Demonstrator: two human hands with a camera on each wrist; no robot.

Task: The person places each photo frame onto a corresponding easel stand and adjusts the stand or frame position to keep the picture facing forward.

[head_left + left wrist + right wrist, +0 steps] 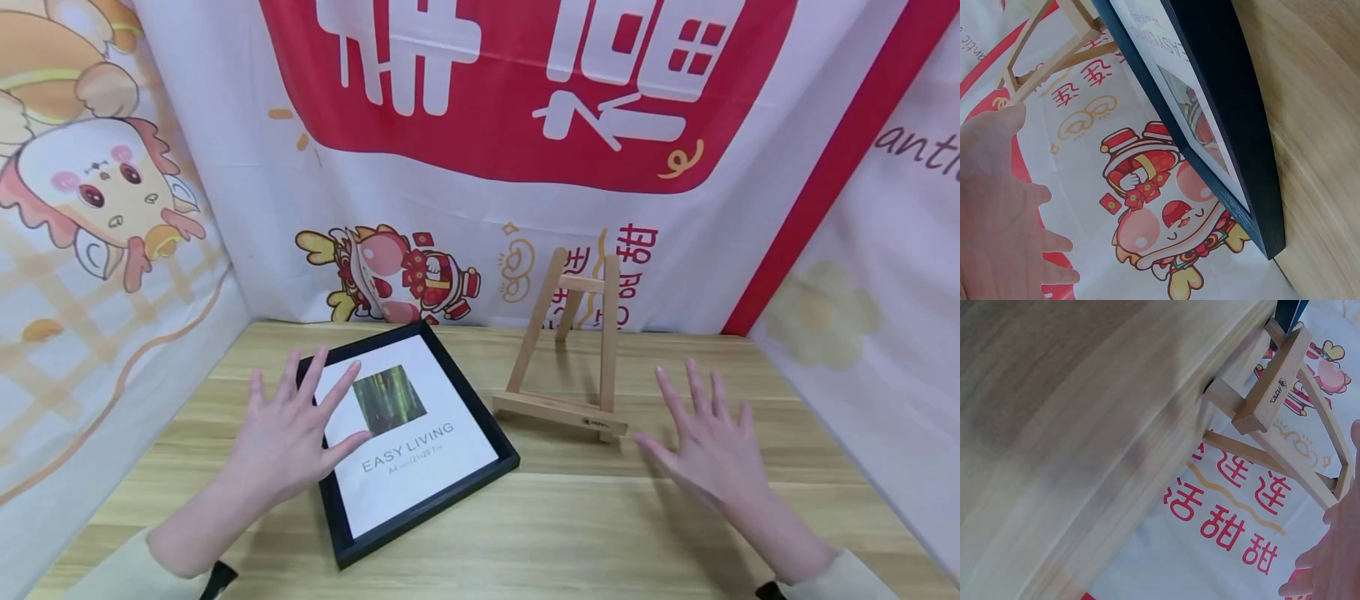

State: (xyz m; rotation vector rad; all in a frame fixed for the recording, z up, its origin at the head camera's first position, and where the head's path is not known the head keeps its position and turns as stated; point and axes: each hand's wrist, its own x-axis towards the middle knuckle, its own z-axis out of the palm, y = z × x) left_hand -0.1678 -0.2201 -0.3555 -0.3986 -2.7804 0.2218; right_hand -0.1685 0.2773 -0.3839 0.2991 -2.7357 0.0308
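Observation:
A black picture frame point(480, 421) lies on the table, turned at an angle, with a white sheet reading "EASY LIVING" and a small green picture in it. Above its left side my left hand point(288, 437) hovers with fingers spread, holding nothing. To the frame's right stands a small wooden easel point(558, 404) near the back cloth. My right hand point(712, 454) is spread in the air to the right of the easel, apart from it. The left wrist view shows the frame's dark edge point(1235, 112) beside the left hand; the right wrist view shows the easel's ledge point(1275, 384).
The wood-grain table point(570, 533) is bounded by a printed back cloth point(480, 208) and by side cloths, a cartoon-printed one point(112, 333) at left and a white one point(885, 333) at right. The easel's legs stand close to the back cloth.

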